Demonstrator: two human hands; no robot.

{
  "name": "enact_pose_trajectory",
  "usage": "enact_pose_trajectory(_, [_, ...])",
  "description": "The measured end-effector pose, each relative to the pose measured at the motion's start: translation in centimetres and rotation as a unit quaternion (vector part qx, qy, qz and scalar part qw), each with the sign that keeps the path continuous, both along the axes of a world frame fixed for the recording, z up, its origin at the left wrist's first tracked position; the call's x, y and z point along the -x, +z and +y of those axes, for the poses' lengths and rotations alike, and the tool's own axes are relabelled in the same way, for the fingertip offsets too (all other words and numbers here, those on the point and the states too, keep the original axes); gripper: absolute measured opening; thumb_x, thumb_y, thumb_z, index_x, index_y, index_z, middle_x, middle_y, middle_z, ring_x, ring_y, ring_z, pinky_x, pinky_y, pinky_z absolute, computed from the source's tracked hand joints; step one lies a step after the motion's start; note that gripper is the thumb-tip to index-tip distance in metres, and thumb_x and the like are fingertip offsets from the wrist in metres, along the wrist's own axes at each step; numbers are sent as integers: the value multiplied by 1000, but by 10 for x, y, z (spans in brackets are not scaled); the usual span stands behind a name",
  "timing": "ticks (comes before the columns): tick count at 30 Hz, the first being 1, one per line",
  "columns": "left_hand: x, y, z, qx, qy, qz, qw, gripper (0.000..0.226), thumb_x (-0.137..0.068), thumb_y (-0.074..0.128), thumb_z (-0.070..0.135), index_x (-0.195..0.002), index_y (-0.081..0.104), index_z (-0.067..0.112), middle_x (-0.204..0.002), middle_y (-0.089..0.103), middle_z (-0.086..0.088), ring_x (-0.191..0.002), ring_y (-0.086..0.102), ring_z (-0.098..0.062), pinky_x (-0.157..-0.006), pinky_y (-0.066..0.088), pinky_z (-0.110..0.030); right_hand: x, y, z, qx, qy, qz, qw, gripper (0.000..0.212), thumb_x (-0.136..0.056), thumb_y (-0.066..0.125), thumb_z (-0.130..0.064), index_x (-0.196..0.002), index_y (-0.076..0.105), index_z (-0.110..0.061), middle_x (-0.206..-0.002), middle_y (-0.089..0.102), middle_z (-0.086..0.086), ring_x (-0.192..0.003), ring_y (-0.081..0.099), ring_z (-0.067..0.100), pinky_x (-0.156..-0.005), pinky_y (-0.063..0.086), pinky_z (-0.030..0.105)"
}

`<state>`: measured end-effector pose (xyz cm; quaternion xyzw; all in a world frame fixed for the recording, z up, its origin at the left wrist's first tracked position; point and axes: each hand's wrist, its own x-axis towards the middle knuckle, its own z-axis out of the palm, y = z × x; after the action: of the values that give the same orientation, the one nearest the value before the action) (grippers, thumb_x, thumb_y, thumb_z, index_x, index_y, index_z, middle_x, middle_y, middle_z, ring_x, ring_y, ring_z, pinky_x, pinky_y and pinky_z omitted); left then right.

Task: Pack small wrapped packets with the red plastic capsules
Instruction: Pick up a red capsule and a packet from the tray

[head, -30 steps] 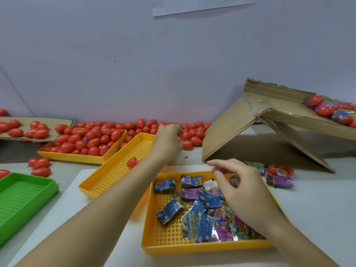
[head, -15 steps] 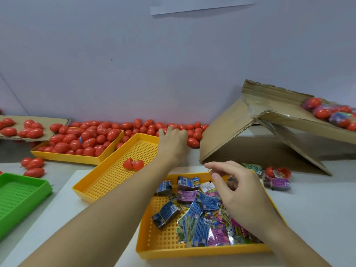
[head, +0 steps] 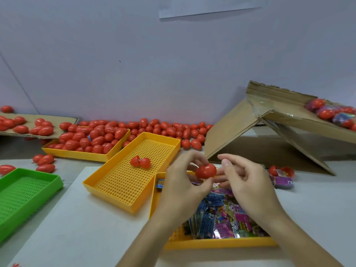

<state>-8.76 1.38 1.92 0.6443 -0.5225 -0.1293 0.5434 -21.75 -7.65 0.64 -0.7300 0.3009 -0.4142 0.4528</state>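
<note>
Holding a red capsule (head: pixel 206 170) in the fingertips, left hand (head: pixel 182 186) pinches it from the left side, thumb below and fingers curled over the top. Right hand (head: pixel 245 183) sits just right of the capsule, fingers bent loosely toward it; whether they touch the capsule or hold a packet, cannot tell. Both hands hover above the far end of the near yellow tray (head: pixel 212 244), the landmark here. That tray holds a pile of small wrapped packets (head: pixel 221 218), blue, pink and purple, mostly under the hands; one dark blue packet (head: pixel 160 184) lies alone in its far left corner. Touching the tray's far left side is a second yellow tray (head: pixel 115 191), angled, with one opened capsule (head: pixel 140 162), two halves joined, on its mesh floor. Farther left and behind, a third yellow tray (head: pixel 77 154) is heaped with closed red capsules (head: pixel 92 138). More loose capsules (head: pixel 173 130) line the wall behind the trays. Well left of the near tray, a green tray (head: pixel 28 191). Far left, a flat cardboard sheet (head: pixel 61 120) carries a few capsules. Right and behind the near tray, a tilted cardboard box (head: pixel 240 128); on its upper flap, bagged capsules (head: pixel 333 113). Just right of the near tray on the table, an open capsule (head: pixel 283 171) and a purple packet (head: pixel 284 182).
</note>
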Motion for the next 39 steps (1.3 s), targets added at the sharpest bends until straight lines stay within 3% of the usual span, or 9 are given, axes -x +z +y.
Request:
enact_pose_trajectory(3, [4,-4,5,7,-4,-12,1000,36,-78,83,10,-93,59,32,-96,62,12,-94,62,-5,-68,57,-19,1,2,2,6,40,20,999,21,-94,61,-29,-107,74,-20,-85,77,-7,-80,74,8,-69,60,25])
enact_pose_trajectory(6, [4,-4,7,6,10,-12,1000,40,-76,85,14,-95,57,35,-96,63,15,-96,62,-5,-75,58,-24,2,4,1,-9,63,6,998,15,-93,63,-21,-101,76,-17,-86,77,-6,-80,74,11,-69,60,23])
enact_pose_trajectory(12, [0,-2,9,2,-23,128,992,34,-77,83,16,-101,64,33,-96,70,17,-95,68,-3,-75,57,-21,1,3,0,-109,88,-51,989,30,-83,61,-35,-104,73,-17,-92,78,0,-86,75,15,-73,59,21])
enact_pose_trajectory(19, [-6,-6,8,5,-43,212,976,41,-78,82,10,-113,64,22,-98,77,6,-96,72,-10,-77,58,-23,-2,1,1,-202,106,-110,967,37,-78,67,-31,-109,71,-11,-97,77,11,-95,75,25,-86,58,35])
enact_pose_trajectory(25, [-9,-11,5,5,-55,268,962,21,-86,76,12,-104,75,22,-99,78,0,-97,74,-16,-80,59,-25,-2,5,8,-109,56,-80,989,37,-73,73,-33,-107,71,-19,-96,77,-8,-92,73,7,-75,56,15])
enact_pose_trajectory(28, [-9,-12,5,10,-94,312,945,17,-93,69,15,-104,77,24,-105,77,-5,-103,72,-22,-84,59,-27,-2,5,12,-64,42,-61,995,37,-71,77,-28,-106,71,-18,-95,77,-7,-91,73,6,-78,58,19])
enact_pose_trajectory(33, [-7,-12,4,19,-109,283,953,19,-92,69,24,-107,77,31,-109,76,-1,-105,71,-18,-82,57,-23,-3,2,15,4,26,-25,999,31,-76,79,-25,-106,71,-21,-93,75,-10,-92,71,5,-80,60,25])
enact_pose_trajectory(39, [-8,-14,3,27,-121,311,942,30,-95,62,22,-124,68,13,-119,72,-4,-112,68,-22,-89,57,-31,-2,3,13,9,55,-28,998,28,-83,76,-12,-106,70,-25,-96,75,-16,-96,71,4,-83,59,25])
